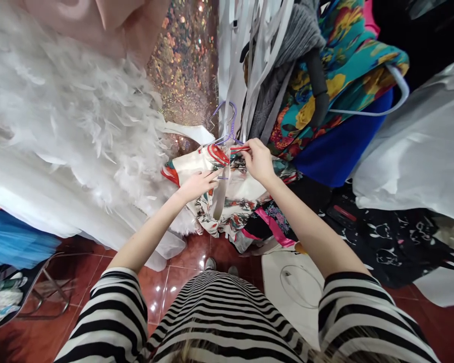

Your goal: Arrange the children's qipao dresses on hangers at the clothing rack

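A white garment [242, 186] with a red, green and black print and red trim hangs in front of me on a purple hanger [232, 132]. Its front is parted down the middle. My right hand [259, 160] pinches the red-edged border near the neckline, just below the hanger. On the other side, my left hand [199, 186] lies against the cloth with its fingers stretched out toward the front opening. The lower part of the garment hangs in folds.
White feathered clothing [98, 116] fills the left, beside a sequined cloth [185, 60]. A teal floral garment [348, 65] and a grey knit [298, 35] hang to the right. A white board-like surface [287, 302] with a thin wire loop stands low, above red floor tiles [162, 292].
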Tool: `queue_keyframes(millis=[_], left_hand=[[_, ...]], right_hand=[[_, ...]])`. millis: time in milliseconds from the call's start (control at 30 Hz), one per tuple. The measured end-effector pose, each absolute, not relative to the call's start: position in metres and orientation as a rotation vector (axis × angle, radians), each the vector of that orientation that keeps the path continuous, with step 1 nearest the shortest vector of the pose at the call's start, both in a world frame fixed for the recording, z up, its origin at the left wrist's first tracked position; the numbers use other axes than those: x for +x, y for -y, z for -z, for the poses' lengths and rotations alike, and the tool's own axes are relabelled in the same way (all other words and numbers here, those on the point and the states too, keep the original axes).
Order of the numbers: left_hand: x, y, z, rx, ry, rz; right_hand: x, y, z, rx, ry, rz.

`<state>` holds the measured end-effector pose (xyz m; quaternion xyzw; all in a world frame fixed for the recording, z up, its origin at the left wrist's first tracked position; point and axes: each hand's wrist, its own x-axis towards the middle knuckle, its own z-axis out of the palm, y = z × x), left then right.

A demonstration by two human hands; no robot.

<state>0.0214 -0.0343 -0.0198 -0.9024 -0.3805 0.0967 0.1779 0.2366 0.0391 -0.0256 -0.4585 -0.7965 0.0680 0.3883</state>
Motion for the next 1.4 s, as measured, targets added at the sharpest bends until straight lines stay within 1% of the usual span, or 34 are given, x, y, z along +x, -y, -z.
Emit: queue_keyframes(millis=[133,233,333,533,633,800,1033,1267,1400], left_hand=[[0.031,0.023,0.015,-2.564,1.088,-0.205],[0.037,0.017,0.015,-2.537,1.165,-0.152],[0.041,0.016,0.017,-2.526,1.219,-0.172],[0.048,0.019,0.023,-2.517,1.306,-0.061],[0.055,0.02,0.023,-2.514,1.347,-0.053],[0.06,0.022,0.023,-2.505,1.365,-0.033],[0.063,0.028,0.026,-2.544,1.298,-0.026],[0.08,0.032,0.029,-2.48,1.473,0.046],[0.085,0.032,0.035,-2.472,1.534,0.142]], right_hand=[[0.233,-0.039,0.036,-1.077,1.992,-0.213],[0.234,-0.031,0.047,-1.011,1.981,-0.168],[0.237,-0.016,0.065,-1.018,1.936,-0.142],[0.232,0.009,0.099,-1.154,2.024,-0.389],[0.223,0.008,0.099,-1.274,2.042,-0.422],[0.216,-0.005,0.086,-1.421,2.114,-0.37],[0.218,-0.004,0.079,-1.203,1.971,-0.629],[0.212,0.002,0.089,-1.145,1.857,-0.591],[0.208,0.002,0.097,-1.11,1.852,-0.647]])
